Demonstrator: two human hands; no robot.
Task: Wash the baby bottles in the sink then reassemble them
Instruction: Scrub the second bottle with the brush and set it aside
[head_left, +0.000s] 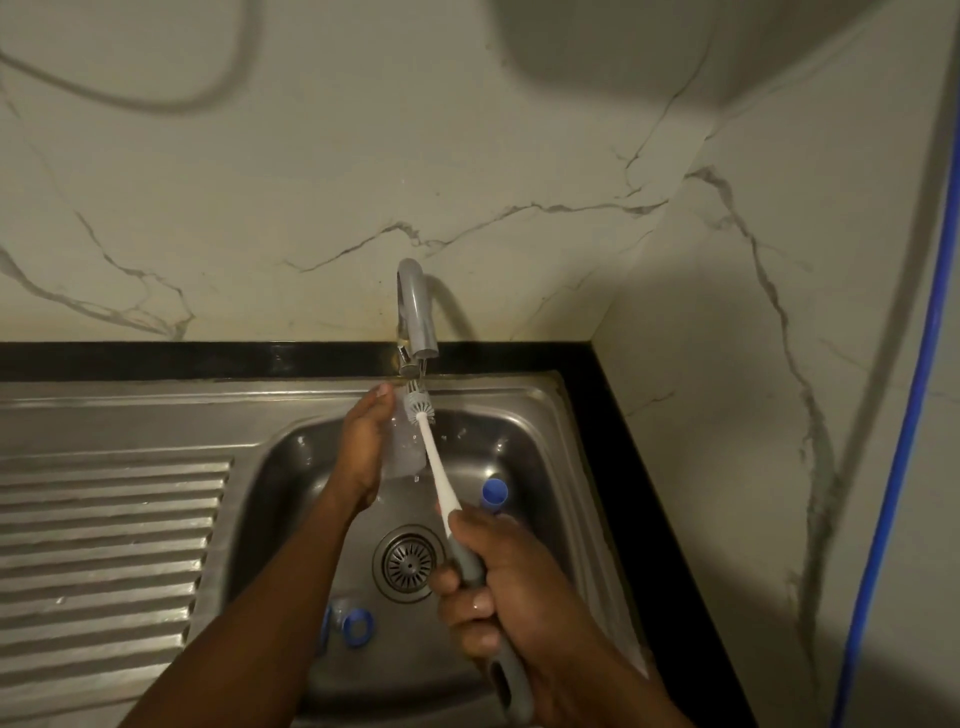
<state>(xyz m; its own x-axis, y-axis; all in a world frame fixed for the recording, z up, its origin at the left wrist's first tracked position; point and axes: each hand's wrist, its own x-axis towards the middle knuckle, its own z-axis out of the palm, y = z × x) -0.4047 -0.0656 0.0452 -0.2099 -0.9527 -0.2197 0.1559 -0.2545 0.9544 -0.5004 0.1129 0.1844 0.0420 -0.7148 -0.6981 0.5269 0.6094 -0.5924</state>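
Observation:
My left hand grips a clear baby bottle upright under the grey tap, its mouth near the spout. My right hand holds the grey handle of a white bottle brush; its grey bristle head sits at the bottle's mouth under the running water. A blue bottle part stands in the steel sink at the right. A blue ring with a clear piece lies near the front of the basin, partly hidden by my left forearm.
The sink drain is in the middle of the basin. A ribbed steel drainboard lies to the left. A black counter edge borders the sink at the back and right. Marble walls close the corner, with a blue pipe on the right.

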